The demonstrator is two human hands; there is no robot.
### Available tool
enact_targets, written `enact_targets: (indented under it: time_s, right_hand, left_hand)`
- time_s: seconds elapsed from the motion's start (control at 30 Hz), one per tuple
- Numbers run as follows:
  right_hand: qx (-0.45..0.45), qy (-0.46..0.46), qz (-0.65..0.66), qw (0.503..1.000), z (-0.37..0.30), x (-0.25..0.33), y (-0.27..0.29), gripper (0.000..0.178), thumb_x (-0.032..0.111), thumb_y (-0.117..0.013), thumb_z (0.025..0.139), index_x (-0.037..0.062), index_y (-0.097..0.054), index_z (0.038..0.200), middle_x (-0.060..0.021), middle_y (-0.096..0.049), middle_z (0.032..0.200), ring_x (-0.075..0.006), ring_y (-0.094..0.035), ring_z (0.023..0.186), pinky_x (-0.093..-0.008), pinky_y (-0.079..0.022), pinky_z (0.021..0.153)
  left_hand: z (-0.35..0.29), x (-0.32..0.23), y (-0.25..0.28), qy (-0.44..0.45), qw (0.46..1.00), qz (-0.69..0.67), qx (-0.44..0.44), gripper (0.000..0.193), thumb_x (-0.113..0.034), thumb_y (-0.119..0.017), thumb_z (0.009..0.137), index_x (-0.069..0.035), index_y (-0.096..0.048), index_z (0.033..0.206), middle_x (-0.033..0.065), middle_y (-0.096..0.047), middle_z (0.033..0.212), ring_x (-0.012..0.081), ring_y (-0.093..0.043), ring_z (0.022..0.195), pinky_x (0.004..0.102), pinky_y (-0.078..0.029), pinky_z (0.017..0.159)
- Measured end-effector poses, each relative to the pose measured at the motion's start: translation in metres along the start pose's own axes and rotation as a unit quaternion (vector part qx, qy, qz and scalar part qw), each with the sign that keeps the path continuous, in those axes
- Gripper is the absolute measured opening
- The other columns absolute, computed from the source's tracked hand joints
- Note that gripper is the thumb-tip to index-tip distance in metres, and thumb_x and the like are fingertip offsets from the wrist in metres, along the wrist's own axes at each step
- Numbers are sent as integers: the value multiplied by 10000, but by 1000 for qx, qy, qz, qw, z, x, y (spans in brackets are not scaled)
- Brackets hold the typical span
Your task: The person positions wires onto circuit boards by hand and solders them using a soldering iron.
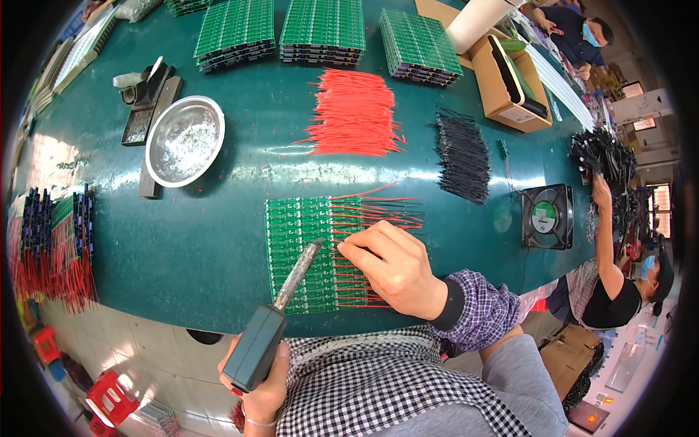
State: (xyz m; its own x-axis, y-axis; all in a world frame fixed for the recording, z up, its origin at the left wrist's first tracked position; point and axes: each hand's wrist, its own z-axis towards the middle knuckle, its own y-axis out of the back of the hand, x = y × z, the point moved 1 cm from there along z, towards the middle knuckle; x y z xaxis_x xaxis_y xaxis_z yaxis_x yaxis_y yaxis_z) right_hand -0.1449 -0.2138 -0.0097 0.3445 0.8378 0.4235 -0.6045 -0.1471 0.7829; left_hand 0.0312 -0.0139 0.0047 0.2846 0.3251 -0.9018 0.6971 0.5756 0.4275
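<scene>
The panel point(320, 274) lay near the table's point(182, 247) front edge, wires point(386, 211) along its right side, left side bare. The right hand point(397, 269) apparently pinched one wire; the left hand point(266, 386) gripped the iron point(297, 277). Loose red point(353, 113) and black piles point(464, 156) suggested work outstanding.

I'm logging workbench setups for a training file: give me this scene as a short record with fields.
Left hand: grips a dark grey soldering gun
Gun tip: over the green board panel; contact unclear
Right hand: at the panel's red wires; grip unclear
Table back: three stacks of green boards
Middle: red wire pile, black wire pile beside it
Table left: metal bowl
Table right: black fan
</scene>
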Motion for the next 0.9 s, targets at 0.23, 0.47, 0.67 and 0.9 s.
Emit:
enact_targets:
  time_s: [0.23, 0.47, 0.67, 0.9]
  right_hand:
    - [9, 4, -10, 1000, -1, 1, -1, 303, 13, -696, 697, -18, -726, 997, -91, -674, 924, -232, -647, 777, -331, -549, 638]
    - [13, 9, -8, 1000, 1, 1, 0, 304, 23, -693, 702, -18, -717, 1003, -93, -674, 934, -235, -646, 780, -330, -552, 643]
    - [21, 8, -7, 1000, 0, 1, 0, 306, 23, -695, 704, -16, -715, 1007, -91, -675, 938, -234, -646, 789, -328, -553, 642]
    - [19, 7, -11, 1000, 0, 1, 0, 307, 17, -698, 704, -15, -715, 1010, -88, -676, 947, -233, -648, 793, -327, -553, 644]
  left_hand:
    - [1, 4, 3, -10, 999, 24, 44, 218, 16, -784, 713, 45, -721, 920, 128, -683, 832, 220, -646, 653, 313, -513, 614]
    - [2, 4, 0, -35, 997, 32, 59, 198, 32, -772, 710, 35, -720, 900, 135, -672, 815, 243, -644, 628, 320, -509, 592]
    - [2, 4, -1, -77, 993, 61, 60, 193, 38, -768, 705, 37, -716, 891, 138, -668, 810, 254, -651, 633, 325, -505, 579]
    - [-9, 16, 3, -24, 1000, -3, 16, 205, 28, -775, 720, 52, -717, 915, 137, -673, 829, 238, -647, 660, 320, -502, 599]
